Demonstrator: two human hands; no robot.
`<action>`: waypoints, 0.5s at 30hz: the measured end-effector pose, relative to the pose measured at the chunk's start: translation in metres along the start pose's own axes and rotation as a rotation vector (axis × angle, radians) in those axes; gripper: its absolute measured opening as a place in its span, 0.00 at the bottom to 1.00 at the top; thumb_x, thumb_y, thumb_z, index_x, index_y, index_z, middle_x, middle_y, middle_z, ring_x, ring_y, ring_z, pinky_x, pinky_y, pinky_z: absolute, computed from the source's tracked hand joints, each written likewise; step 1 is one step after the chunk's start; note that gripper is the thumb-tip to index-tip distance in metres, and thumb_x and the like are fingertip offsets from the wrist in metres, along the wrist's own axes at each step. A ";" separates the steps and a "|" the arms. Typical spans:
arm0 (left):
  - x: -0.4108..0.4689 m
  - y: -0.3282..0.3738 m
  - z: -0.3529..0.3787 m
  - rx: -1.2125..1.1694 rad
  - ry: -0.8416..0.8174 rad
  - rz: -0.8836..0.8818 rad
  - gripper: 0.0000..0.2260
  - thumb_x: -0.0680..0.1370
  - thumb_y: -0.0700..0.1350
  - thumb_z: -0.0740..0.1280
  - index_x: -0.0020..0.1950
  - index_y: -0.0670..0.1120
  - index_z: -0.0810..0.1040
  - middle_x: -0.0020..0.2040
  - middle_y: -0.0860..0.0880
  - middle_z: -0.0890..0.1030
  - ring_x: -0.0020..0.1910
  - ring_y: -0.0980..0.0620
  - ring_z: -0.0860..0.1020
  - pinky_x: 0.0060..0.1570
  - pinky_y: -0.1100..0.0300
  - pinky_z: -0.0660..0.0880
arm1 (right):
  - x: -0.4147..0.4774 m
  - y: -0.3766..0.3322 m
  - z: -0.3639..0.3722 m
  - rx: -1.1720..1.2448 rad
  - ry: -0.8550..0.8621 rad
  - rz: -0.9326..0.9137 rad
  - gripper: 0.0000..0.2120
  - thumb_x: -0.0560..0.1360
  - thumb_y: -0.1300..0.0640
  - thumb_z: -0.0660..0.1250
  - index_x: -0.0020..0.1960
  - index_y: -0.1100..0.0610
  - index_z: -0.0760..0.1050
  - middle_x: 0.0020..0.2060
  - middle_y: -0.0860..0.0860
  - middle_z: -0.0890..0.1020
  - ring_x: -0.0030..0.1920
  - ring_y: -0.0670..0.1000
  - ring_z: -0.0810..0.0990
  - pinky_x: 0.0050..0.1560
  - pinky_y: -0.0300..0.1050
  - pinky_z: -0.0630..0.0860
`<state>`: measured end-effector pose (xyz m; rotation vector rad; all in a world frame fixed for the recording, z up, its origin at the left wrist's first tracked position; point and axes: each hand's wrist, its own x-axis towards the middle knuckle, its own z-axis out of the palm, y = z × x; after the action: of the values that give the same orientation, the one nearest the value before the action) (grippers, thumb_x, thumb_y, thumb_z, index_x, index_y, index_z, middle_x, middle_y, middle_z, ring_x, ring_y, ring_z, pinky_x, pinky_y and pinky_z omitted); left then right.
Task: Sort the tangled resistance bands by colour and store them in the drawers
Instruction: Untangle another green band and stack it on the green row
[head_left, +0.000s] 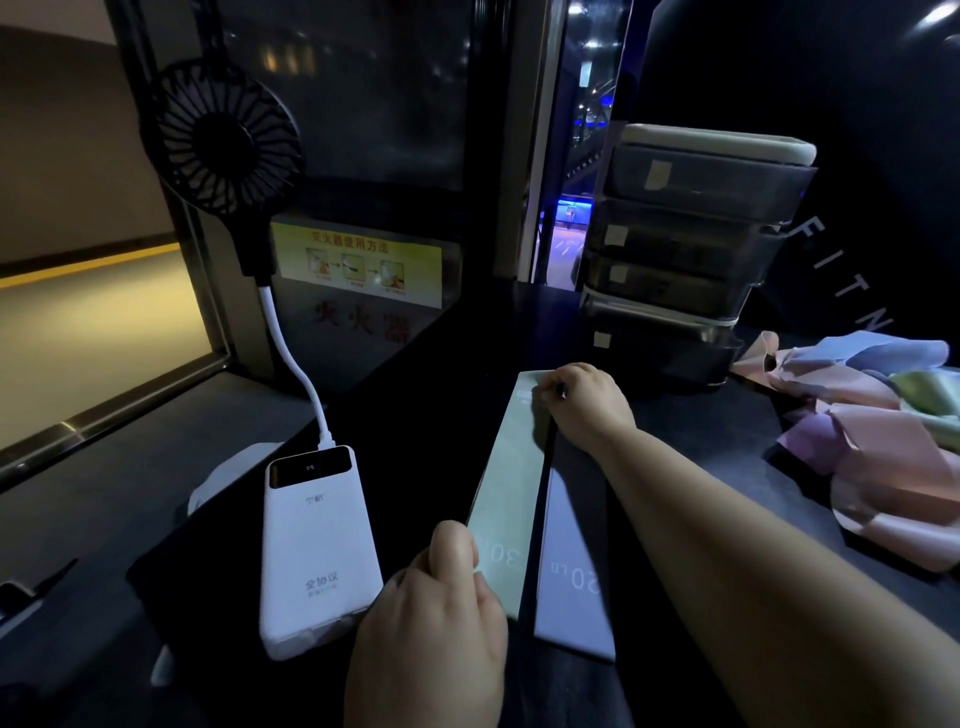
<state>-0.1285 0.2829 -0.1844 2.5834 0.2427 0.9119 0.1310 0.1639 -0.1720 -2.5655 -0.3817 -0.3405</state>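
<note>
Left hand (434, 618): pinches near end of green band (511, 467).
Right hand (587, 405): grips far end.
Tip: pull flat before folding.

We saw a dim, grainy scene: warm light glowed on the left wall (78, 322), blue light shone through the doorway (566, 218), and the edges bowed.

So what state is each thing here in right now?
green band: stretched flat on the counter
left hand: pinches its near end
right hand: pinches its far end
20 LB band: lying flat beside it
tangled bands: heaped, unsorted
drawers: appear closed
power bank: display lit, cable plugged in
fan: running or not, cannot tell
</note>
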 end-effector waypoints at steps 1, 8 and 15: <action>0.000 0.000 0.001 -0.004 0.005 -0.001 0.20 0.56 0.35 0.77 0.37 0.46 0.69 0.23 0.51 0.69 0.19 0.47 0.70 0.18 0.59 0.59 | 0.000 0.000 0.000 -0.003 0.002 0.000 0.10 0.77 0.53 0.62 0.49 0.46 0.82 0.56 0.47 0.79 0.60 0.53 0.75 0.60 0.50 0.72; -0.005 0.001 0.006 -0.079 0.106 0.048 0.14 0.62 0.34 0.70 0.42 0.49 0.76 0.45 0.51 0.77 0.36 0.46 0.77 0.34 0.53 0.74 | -0.001 -0.001 -0.002 -0.062 -0.023 0.033 0.13 0.78 0.55 0.60 0.58 0.49 0.80 0.60 0.51 0.78 0.63 0.56 0.73 0.62 0.48 0.70; -0.002 -0.009 0.012 -0.177 -0.104 0.157 0.21 0.66 0.42 0.54 0.46 0.54 0.84 0.48 0.62 0.83 0.52 0.60 0.73 0.44 0.69 0.73 | -0.004 -0.002 -0.003 -0.075 -0.044 -0.021 0.16 0.80 0.54 0.58 0.62 0.47 0.78 0.64 0.47 0.77 0.66 0.54 0.73 0.63 0.48 0.70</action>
<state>-0.1226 0.2869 -0.1971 2.5010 -0.0683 0.8094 0.1266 0.1633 -0.1702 -2.6477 -0.4198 -0.3124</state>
